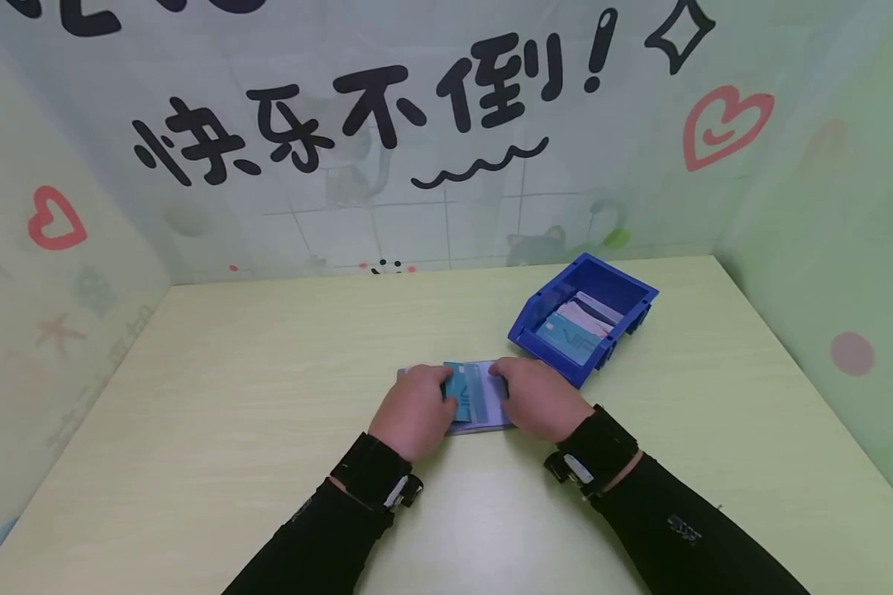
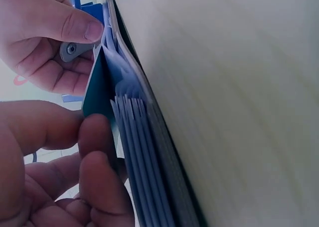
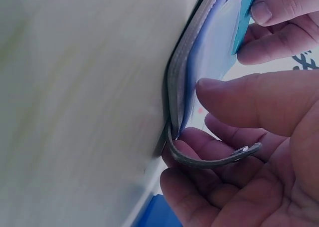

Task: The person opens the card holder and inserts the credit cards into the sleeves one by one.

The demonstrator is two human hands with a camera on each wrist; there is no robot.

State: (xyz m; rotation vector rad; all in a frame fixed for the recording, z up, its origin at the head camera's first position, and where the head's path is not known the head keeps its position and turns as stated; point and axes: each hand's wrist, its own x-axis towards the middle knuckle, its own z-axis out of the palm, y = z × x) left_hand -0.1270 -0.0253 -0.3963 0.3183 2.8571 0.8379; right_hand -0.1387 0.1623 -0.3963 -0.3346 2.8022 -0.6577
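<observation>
An open card holder (image 1: 494, 403) with clear plastic sleeves lies on the table between both hands. My left hand (image 1: 419, 409) pinches a teal VIP card (image 1: 460, 395) between thumb and fingers. In the left wrist view, the card (image 2: 95, 85) stands tilted up against the sleeves (image 2: 142, 152), its edge at the sleeve openings. My right hand (image 1: 542, 397) grips the holder's right edge, its thumb on a clear sleeve (image 3: 209, 52). The holder's grey snap strap (image 3: 214, 162) sticks out among the right hand's fingers.
A blue plastic bin (image 1: 606, 277) stands behind the right hand, tilted at an angle. Inside it lie a teal card (image 1: 569, 337) and several pale cards (image 1: 584, 316). A printed backdrop (image 1: 417, 215) closes off the table's far edge and both sides.
</observation>
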